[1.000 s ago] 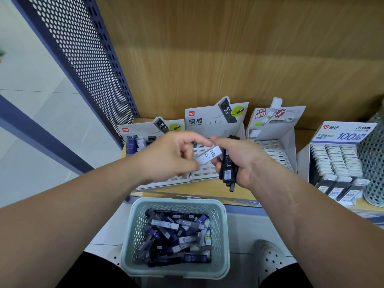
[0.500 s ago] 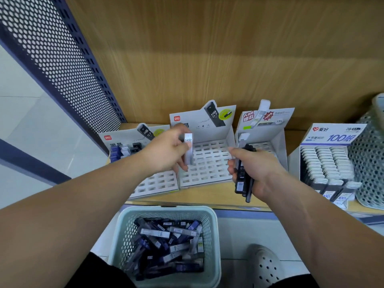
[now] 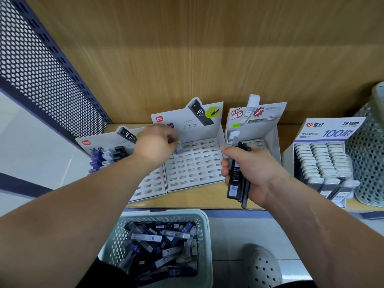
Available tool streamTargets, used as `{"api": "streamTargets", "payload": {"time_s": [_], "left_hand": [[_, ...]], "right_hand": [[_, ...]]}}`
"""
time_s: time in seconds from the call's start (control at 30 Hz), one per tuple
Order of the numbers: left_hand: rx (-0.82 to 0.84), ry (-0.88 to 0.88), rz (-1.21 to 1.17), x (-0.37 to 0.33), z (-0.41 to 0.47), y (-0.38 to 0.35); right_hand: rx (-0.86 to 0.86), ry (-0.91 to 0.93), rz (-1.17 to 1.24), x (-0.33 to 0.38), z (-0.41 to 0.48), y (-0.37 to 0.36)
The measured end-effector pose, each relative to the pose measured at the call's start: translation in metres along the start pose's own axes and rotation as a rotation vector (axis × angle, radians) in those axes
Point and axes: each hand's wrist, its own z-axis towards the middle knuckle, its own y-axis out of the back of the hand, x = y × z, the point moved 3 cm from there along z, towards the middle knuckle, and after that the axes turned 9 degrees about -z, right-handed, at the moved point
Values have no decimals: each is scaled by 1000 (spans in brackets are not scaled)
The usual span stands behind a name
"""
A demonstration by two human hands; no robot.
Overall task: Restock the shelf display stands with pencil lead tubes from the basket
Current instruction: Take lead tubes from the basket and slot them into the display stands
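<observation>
Tube (image 3: 179,149) (left hand (image 3: 155,145)) now at stand (image 3: 197,169)

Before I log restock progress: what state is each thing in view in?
Left hand, pinches a single tube over the middle stand, at its back-left slots.
Right hand, grips a bundle of dark tubes.
Middle stand, visible slots empty.
Left stand, stocked tubes at back left, front slots empty.
Third stand, lone tube at back left; partly hidden.
Right box, rows full.
Basket, holds many loose tubes.
</observation>
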Motion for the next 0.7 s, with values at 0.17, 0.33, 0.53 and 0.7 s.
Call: {"api": "streamTargets", "payload": {"time_s": [0.17,0.33,0.53,0.7], "left_hand": [[21,-6,70,5,5,-11],[34,-55,131,5,8,-10],[102,-87,296,11,8,-17],[190,-93,396,-4,1,-17]], "right_hand": [[12,0,14,1,-1,5],[18,2,19,2,-1,8],[23,14,14,2,-2,6],[30,46,47,7,-5,3]]}}
